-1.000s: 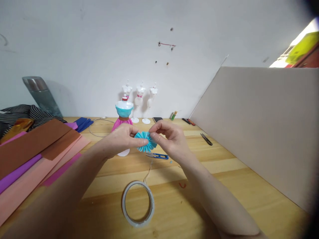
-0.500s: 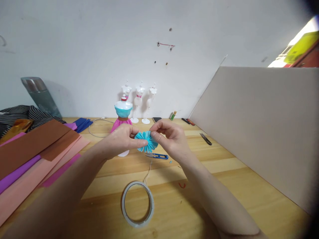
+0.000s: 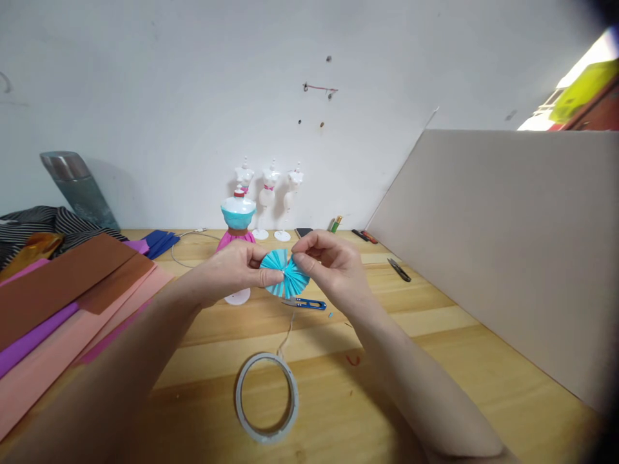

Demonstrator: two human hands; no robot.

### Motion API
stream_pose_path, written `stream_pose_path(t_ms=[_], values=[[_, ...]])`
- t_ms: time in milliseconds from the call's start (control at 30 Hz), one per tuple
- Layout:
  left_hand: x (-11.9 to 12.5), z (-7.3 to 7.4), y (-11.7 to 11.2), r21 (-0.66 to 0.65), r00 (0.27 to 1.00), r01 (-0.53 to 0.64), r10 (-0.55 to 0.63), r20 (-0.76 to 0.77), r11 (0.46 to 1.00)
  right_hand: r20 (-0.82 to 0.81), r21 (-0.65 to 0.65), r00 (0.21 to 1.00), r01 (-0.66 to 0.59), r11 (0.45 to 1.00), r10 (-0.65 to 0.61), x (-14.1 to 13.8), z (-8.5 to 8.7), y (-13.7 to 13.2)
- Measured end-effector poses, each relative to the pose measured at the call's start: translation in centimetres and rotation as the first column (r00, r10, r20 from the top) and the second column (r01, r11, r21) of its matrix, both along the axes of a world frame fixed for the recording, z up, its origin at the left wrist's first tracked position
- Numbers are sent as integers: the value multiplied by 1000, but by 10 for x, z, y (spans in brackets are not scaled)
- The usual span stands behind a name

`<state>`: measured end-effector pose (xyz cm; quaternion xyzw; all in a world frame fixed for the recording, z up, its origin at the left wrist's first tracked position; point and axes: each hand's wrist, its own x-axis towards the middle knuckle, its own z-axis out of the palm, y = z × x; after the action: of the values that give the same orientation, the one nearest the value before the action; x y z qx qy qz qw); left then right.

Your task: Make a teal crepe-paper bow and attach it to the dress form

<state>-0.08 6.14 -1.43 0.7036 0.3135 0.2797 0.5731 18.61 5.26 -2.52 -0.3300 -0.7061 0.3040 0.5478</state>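
Note:
Both hands hold a small pleated turquoise paper fan (image 3: pixel 285 274) above the wooden table (image 3: pixel 435 361). My left hand (image 3: pixel 236 270) pinches its left side, thumb on the pleats. My right hand (image 3: pixel 329 264) pinches the middle and right side with thumb and forefinger. Just below the fan lie blue thread snips (image 3: pixel 305 302). Behind my left hand stands a small mannequin (image 3: pixel 236 222) in a turquoise top and pink skirt, its white base partly hidden.
A tape roll (image 3: pixel 267 396) lies near me. Brown, purple and pink paper sheets (image 3: pixel 62 303) cover the left. Three white mini mannequins (image 3: pixel 268 196) stand at the wall. Black snips (image 3: pixel 400 270) lie by a grey partition board (image 3: pixel 507 238) on the right. A steel flask (image 3: pixel 77 187) leans at the far left.
The fan has spread wider and rounder between my fingers, and both hands have shifted slightly; the view has drifted a little.

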Motion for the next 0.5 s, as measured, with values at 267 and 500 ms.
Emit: stream_pose_path(t_ms=[267,500], values=[[-6,2,1,47,997,-15,19,-74,999,-23,-10,999,32,999,-32,1,-1,0],[-4,-3,1,-21,999,31,-30,25,999,-19,-25,999,37,999,-37,-1,-2,0]])
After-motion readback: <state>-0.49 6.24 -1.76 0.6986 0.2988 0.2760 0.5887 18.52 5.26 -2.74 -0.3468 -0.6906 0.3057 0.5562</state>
